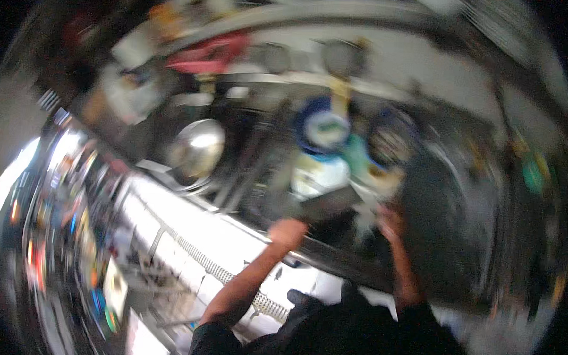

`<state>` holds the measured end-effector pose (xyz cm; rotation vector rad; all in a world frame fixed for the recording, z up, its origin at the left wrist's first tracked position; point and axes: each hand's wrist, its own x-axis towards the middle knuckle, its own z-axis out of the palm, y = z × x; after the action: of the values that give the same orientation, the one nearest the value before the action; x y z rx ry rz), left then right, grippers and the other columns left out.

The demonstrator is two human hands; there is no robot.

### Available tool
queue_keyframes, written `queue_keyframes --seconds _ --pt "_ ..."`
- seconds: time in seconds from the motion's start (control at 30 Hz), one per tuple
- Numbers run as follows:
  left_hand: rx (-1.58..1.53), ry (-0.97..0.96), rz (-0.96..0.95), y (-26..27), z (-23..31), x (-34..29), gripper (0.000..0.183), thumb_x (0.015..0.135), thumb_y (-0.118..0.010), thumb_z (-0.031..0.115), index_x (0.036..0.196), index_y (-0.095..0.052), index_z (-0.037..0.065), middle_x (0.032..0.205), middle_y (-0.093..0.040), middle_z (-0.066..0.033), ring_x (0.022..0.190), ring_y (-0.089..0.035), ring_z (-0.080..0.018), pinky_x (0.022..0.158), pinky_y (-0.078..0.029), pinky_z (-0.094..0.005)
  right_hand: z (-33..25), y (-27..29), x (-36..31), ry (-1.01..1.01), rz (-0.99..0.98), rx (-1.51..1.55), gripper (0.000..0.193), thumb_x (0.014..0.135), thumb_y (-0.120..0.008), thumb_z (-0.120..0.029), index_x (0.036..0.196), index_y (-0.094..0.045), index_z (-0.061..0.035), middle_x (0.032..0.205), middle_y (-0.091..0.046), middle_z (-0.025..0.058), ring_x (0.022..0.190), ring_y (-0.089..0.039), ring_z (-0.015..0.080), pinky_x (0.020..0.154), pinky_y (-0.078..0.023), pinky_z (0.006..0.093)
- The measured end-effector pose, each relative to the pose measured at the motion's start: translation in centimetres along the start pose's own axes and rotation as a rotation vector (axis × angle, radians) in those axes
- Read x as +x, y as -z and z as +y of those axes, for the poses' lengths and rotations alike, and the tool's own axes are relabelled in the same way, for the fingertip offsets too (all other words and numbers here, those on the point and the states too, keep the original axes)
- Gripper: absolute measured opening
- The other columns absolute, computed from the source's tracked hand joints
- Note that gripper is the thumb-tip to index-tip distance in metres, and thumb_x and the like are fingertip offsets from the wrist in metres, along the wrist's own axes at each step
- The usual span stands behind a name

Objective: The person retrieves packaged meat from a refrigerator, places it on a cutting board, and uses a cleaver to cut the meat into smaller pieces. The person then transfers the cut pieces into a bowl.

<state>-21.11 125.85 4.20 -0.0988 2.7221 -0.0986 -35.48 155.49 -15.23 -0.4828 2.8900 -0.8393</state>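
Note:
Strong motion blur runs through the whole head view. My left hand (pixel 287 233) is closed at the near left corner of a dark, flat, roughly rectangular thing (pixel 331 203), whose kind I cannot make out. That thing is tilted over the sink-like metal basin at the counter's front. My right hand (pixel 391 223) is to the right of it, over the same basin, with its fingers smeared. Beyond my hands are a white container (pixel 319 174), a blue-rimmed round bowl (pixel 323 129) with something white and green inside, and a dark-blue-rimmed basket (pixel 392 144).
A shiny round metal lid or bowl (pixel 198 150) is on the counter at the left. Farther back lies a red-pink cloth or bag (pixel 208 53). The metal front edge (pixel 337 264) runs between my body and the basin. White floor tiles with a drain grate (pixel 208 267) show below left.

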Motion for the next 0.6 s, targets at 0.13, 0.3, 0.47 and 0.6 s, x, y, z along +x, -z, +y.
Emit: queue_keyframes --seconds 0.13,0.3,0.47,0.6 --pt "-0.214 -0.076 0.126 1.5 0.0 1.7 0.022 0.088 -0.055 0.010 0.100 -0.071 0.001 0.095 -0.072 -0.0200 0.090 -0.072 -0.0364 0.077 -0.059 -0.0476 17.0 -1.5 -3.4 -0.362 0.351 -0.582 0.045 0.101 -0.050 -0.042 0.116 -0.069 -0.0038 0.115 -0.067 0.0202 0.084 -0.063 0.0325 0.076 -0.050 0.0459" --pt "-0.755 0.235 0.268 -2.1 -1.4 -1.6 0.037 0.085 -0.062 0.010 0.121 -0.054 0.003 0.103 -0.069 -0.0241 0.097 -0.067 -0.0433 0.080 -0.056 -0.0526 16.1 -3.8 3.9 -0.285 0.378 -0.111 0.045 0.097 -0.056 -0.041 0.114 -0.069 -0.0014 0.114 -0.068 0.0221 0.092 -0.066 0.0356 0.082 -0.052 0.0494" --pt "-1.056 0.294 0.661 -7.6 -4.2 -6.0 0.039 0.083 -0.070 0.013 0.118 -0.055 0.003 0.093 -0.070 -0.0189 0.089 -0.069 -0.0379 0.077 -0.054 -0.0450 -2.6 0.6 5.6 -0.149 -0.232 -0.052 0.042 0.093 -0.064 -0.034 0.115 -0.068 0.0016 0.122 -0.063 0.0250 0.112 -0.062 0.0370 0.098 -0.048 0.0498" --pt "-1.232 0.499 0.669 -8.0 -7.5 -13.6 0.032 0.085 -0.076 0.021 0.102 -0.058 0.001 0.090 -0.070 -0.0155 0.085 -0.070 -0.0227 0.076 -0.054 -0.0371 -15.1 1.6 4.9 0.004 -0.224 -0.304 0.037 0.092 -0.067 -0.028 0.113 -0.067 0.0019 0.128 -0.060 0.0247 0.117 -0.057 0.0400 0.103 -0.044 0.0507"
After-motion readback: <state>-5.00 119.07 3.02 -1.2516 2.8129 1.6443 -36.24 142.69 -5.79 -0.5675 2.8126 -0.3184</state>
